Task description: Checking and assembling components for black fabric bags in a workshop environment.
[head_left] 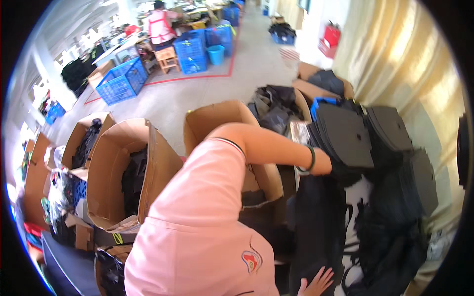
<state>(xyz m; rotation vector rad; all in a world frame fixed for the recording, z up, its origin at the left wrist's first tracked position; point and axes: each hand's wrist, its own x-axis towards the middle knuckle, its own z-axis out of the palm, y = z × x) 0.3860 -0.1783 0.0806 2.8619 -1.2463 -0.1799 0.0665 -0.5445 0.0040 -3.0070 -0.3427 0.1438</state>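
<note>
My left arm, in a pink short sleeve with a dark band at the wrist, crosses toward the right. My left hand (323, 164) meets the lower edge of a stack of dark grey flap-like panels (343, 133); its fingers are hidden there. At the bottom, my right hand (318, 282) lies with its fingers spread on a long piece of black fabric (316, 222). That fabric stretches from below the stack toward me. More black fabric pieces with straps (390, 241) lie to its right.
Open cardboard boxes (106, 182) holding black pieces stand on the left and in the middle. More grey panel stacks (390, 128) sit by the yellowish curtain (395, 49). Farther off, a person in pink (160, 29) is near blue crates (191, 54).
</note>
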